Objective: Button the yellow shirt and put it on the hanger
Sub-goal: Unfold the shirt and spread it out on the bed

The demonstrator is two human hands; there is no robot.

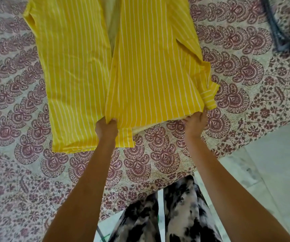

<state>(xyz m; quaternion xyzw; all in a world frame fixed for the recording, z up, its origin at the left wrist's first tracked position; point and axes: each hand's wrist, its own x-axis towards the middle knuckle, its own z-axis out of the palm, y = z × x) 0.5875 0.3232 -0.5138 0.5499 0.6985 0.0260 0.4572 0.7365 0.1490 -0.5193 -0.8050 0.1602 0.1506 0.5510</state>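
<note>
Loose trousers (175,215) mottled in black, grey and white blotches, like tie-dye, cover the legs. Both arms are bare down to the left hand (106,127) and right hand (194,124).

Looking steeply down from head height through one wide-angle lens, hovering close above the near edge of the bed (158,163), facing across the bed.

yellow shirt (151,67) top cut off, dark object (278,28) blurred
</note>
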